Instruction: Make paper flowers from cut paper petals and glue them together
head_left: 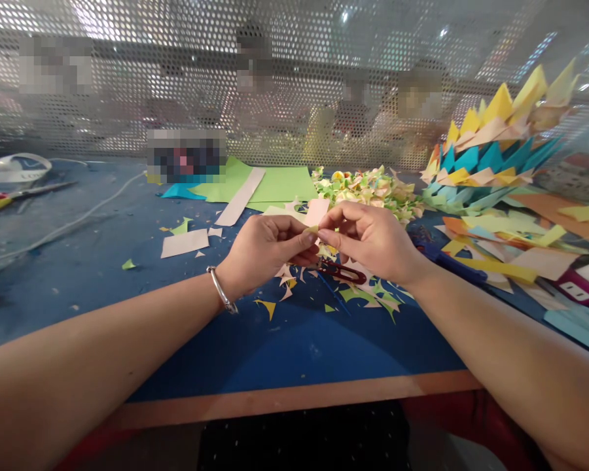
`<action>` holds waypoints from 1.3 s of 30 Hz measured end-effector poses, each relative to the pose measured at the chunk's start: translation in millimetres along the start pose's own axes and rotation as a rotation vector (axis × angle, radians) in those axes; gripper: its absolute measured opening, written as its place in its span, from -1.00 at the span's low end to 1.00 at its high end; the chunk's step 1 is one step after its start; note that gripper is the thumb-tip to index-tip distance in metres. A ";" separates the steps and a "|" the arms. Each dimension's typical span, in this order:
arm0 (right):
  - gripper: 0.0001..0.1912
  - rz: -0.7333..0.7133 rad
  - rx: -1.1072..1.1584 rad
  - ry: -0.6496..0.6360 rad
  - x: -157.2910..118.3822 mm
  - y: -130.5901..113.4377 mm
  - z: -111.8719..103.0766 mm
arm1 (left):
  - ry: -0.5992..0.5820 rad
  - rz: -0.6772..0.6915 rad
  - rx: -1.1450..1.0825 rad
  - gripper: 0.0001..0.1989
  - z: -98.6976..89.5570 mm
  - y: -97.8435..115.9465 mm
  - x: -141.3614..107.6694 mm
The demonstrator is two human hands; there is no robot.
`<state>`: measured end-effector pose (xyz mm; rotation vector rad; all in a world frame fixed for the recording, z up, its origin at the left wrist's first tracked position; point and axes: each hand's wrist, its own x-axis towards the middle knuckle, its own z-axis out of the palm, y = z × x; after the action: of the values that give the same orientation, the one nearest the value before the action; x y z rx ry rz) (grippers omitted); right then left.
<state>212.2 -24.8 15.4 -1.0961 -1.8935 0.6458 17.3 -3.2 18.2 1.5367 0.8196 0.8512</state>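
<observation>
I hold a small scrap of pale yellow paper [313,229] up off the blue work surface [285,340], pinched between both sets of fingertips at chest height, where I can see its edge — it is too small to work flat. My left hand [265,252] is curled nearly closed, thumb and forefinger nipped on the scrap's left end, a silver bangle [222,290] at the wrist. My right hand [373,239] meets it from the other side, fingers bent and closed narrow on the right end; the two hands touch at the fingertips. How the scrap is folded I cannot make out, as my fingers cover most of it.

Just below my hands lie the red-handled scissors [341,271], set down within reach among a scatter of small yellow, green and pink paper offcuts [368,294]. Beyond them sits a heap of small folded pale paper pieces [368,190], and flat green paper sheets [275,184] lie further back. To my right stands a spiky stack of teal, yellow and peach folded paper points [491,150] — kept well apart from the cutting mess.
</observation>
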 end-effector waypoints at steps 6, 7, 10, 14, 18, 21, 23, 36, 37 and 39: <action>-0.74 0.006 0.002 -0.027 0.8 -0.9 -1.4 | -0.030 0.009 0.027 -0.88 0.0 -1.7 0.8; -0.74 0.010 0.007 -0.033 0.9 -1.1 -1.5 | -0.035 0.010 0.029 -0.88 -0.1 -2.0 1.0; -0.73 0.013 0.029 -0.045 1.0 -1.9 -1.3 | -0.043 0.012 0.044 -0.86 -0.2 -2.0 1.3; -0.73 0.023 0.071 -0.051 1.1 -3.4 -1.0 | -0.066 0.002 0.048 -0.85 0.2 -0.3 0.6; -0.75 0.028 0.086 -0.064 1.4 -4.5 -1.9 | -0.107 -0.017 0.051 -0.84 0.1 0.1 0.0; -0.77 0.009 0.090 -0.072 1.4 -4.4 -2.8 | -0.119 -0.005 0.080 -0.84 -0.5 -1.1 0.3; -0.80 0.005 0.099 -0.079 1.3 -3.9 -3.2 | -0.125 0.006 0.105 -0.82 -1.0 -2.2 0.6; -0.73 0.088 0.248 -0.110 2.3 -9.6 -7.5 | -0.230 0.188 0.231 -0.87 -9.8 -3.6 4.4; -0.72 0.092 0.247 -0.118 2.4 -9.6 -7.8 | -0.236 0.198 0.241 -0.86 -10.5 -3.7 4.9; -0.72 0.101 0.237 -0.137 2.8 -9.0 -8.2 | -0.233 0.214 0.261 -0.84 -11.2 -3.8 5.9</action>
<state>214.5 -26.5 27.5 -1.0202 -1.8280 0.9980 10.3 7.9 16.0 1.9399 0.6202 0.7191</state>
